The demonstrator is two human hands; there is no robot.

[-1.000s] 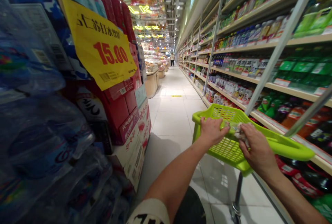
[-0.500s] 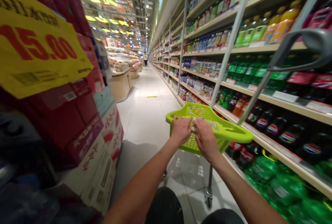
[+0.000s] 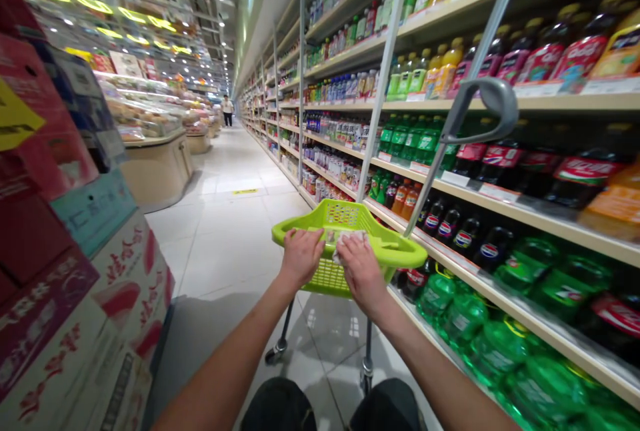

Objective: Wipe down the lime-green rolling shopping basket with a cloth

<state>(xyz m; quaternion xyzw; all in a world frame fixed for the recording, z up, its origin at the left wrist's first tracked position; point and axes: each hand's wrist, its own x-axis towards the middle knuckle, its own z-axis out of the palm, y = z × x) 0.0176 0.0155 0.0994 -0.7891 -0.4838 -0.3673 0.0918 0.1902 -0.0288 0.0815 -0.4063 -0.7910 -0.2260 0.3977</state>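
Note:
A lime-green shopping cart basket on grey metal legs stands before me, near the middle of the head view. My left hand is closed over the near rim, left of centre. On the same rim, my right hand presses a crumpled whitish cloth or tissue, its fingers curled over it. A grey plastic handle tops a slanted metal pole to the right of the basket. The far ends of the left fingers are hard to see.
Shelves of drink bottles run along the right side. Stacked cartons stand close on the left, with a rounded wooden counter beyond. A person is far down the tiled aisle.
The view has turned right, so cart and hands appear further left. My hands have moved apart along the rim, and the whitish cloth under my right hand shows more.

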